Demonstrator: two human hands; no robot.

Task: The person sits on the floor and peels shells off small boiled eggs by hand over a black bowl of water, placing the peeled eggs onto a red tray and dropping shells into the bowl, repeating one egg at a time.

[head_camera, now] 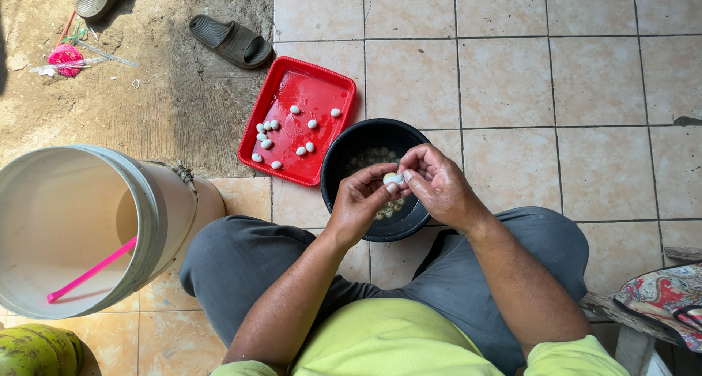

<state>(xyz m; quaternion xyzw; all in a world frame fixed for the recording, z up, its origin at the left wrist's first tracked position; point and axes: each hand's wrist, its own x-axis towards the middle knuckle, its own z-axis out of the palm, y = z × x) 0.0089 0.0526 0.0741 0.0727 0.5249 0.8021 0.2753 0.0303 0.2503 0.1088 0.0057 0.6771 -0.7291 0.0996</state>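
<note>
1. The left hand point(360, 200) and right hand point(436, 183) meet over the bowl point(335, 156), fingertips pinched together on one small white clove point(393, 178)
2. That clove sits between both hands' fingertips, right above the bowl's middle; it looks like peeled garlic, though it is too small to be sure
3. The bowl is black and round, on the tiled floor between the person's knees, with more pale cloves point(371, 156) lying in its bottom
4. A red tray point(316, 83) touches the bowl's upper-left rim and holds about a dozen white cloves scattered over its lower half
5. A white bucket point(157, 222) lies tilted well to the left of the bowl, a pink stick point(91, 271) inside it
6. A sandal point(231, 41) lies beyond the tray, far from the bowl, on bare ground
7. A green fruit point(36, 350) shows at the lower-left corner, below the bucket
</note>
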